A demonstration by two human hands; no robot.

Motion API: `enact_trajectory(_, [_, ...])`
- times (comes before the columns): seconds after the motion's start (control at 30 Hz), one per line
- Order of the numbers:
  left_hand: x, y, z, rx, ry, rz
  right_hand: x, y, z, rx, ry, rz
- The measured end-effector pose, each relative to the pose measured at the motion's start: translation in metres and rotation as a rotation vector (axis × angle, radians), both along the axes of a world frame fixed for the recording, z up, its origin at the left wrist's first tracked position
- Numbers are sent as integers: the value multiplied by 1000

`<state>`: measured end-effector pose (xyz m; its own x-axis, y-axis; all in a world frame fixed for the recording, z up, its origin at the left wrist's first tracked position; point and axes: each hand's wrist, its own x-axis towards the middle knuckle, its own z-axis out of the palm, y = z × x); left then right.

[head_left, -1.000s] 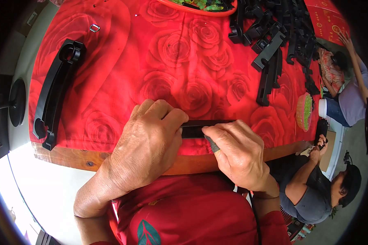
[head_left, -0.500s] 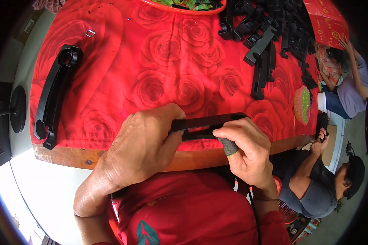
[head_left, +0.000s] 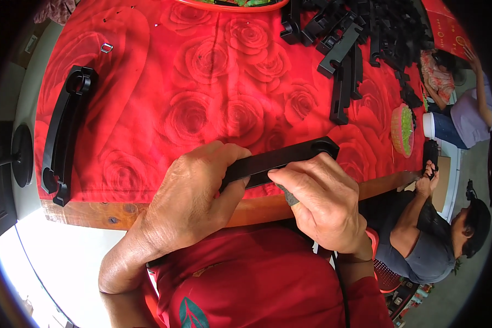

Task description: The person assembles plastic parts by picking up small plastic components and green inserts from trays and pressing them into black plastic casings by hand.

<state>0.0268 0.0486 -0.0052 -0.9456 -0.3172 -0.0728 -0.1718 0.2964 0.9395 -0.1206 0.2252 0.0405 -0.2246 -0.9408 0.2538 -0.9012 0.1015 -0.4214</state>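
Observation:
Between my two hands, above the table's near edge, is a long black plastic part [head_left: 276,158] with a rounded socket at its right end. My left hand [head_left: 194,191] is closed around its left end, thumb below and fingers over the top. My right hand [head_left: 322,199] grips its right half, the fingers curled over it; a grey finger cover shows partly on one digit. Whatever the right fingertips press on inside the part is hidden. A similar black part [head_left: 65,136] with round sockets at both ends lies on the cloth at the left.
A small metal ring [head_left: 106,48] lies at the far left of the red rose-patterned tablecloth [head_left: 202,60]. Black parts [head_left: 350,49] are heaped at the far right. A red-rimmed tray [head_left: 235,7] stands at the back, a green-filled basket [head_left: 403,131] at the right edge. Co-workers [head_left: 421,240] sit at the right.
The held black part has tilted, its right end rising and showing its socket. My right hand has turned, hiding most of the grey finger cover. The view has shifted slightly.

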Motion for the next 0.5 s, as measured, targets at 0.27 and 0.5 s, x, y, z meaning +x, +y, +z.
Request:
enact_trajectory(0.27, [-3, 1, 7, 79, -73, 36, 3, -3, -4, -96, 84, 41])
enact_trajectory(0.5, [-5, -1, 11, 204, -106, 41, 6, 3, -12, -159, 38, -171])
